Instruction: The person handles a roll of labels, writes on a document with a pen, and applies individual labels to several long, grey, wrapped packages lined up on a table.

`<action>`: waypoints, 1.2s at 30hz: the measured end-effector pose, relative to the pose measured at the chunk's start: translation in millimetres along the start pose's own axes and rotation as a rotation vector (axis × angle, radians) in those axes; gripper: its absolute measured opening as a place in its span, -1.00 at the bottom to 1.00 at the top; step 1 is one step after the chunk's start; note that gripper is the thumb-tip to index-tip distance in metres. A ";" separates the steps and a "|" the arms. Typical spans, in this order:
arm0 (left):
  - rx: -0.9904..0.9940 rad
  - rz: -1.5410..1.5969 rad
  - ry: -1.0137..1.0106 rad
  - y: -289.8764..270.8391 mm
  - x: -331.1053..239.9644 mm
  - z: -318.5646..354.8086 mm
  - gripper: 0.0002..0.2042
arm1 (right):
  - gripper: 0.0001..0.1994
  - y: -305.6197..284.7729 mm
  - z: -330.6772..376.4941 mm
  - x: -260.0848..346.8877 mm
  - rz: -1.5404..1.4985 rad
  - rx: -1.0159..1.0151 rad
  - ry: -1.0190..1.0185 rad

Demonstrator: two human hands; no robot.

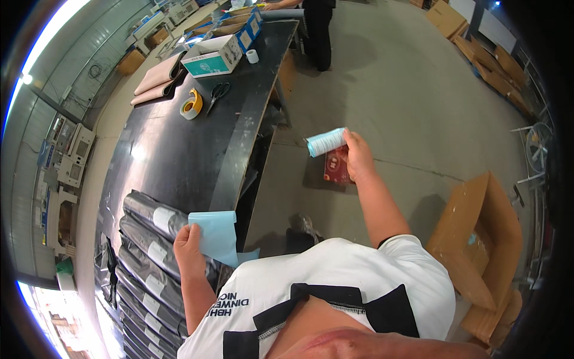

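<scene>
My left hand [189, 244] pinches a strip of light blue backing paper [216, 234] by its left edge; the strip's lower end curls toward my shirt. Beside that hand, several black plastic-wrapped rolls [143, 251] lie side by side on the dark table, with pale labels on them. Out to the right, over the floor, my right hand [357, 154] is closed round a roll of labels [326, 142], white with print on light blue backing. The two hands are well apart.
On the dark table [179, 155] are a tape dispenser [191, 106], black scissors [218, 94], a white-and-teal box [213, 57], a small white roll [252, 56] and folded pinkish sheets [156, 81]. A red box [336, 166] stands below my right hand. An open carton [472, 239] is at right. Another person [318, 30] stands beyond.
</scene>
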State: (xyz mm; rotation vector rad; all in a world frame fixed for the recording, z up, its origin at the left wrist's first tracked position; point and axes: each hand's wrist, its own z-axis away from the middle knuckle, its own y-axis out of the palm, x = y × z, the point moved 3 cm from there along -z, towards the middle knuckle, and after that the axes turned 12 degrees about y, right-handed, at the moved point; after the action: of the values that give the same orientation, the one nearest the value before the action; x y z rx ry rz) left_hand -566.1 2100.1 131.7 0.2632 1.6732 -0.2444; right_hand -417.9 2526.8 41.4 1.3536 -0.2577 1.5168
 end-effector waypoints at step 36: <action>-0.983 -0.564 -0.333 218.7 0.3 -384.2 -0.83 | -0.43 519.6 -978.4 139.1 2.324 0.203 -0.493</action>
State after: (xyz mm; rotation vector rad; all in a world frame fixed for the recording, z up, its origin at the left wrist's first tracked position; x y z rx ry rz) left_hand -860.1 2427.5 174.7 -0.9424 1.3235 0.1341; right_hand -1387.1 3080.8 57.9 1.2441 -2.7302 2.7449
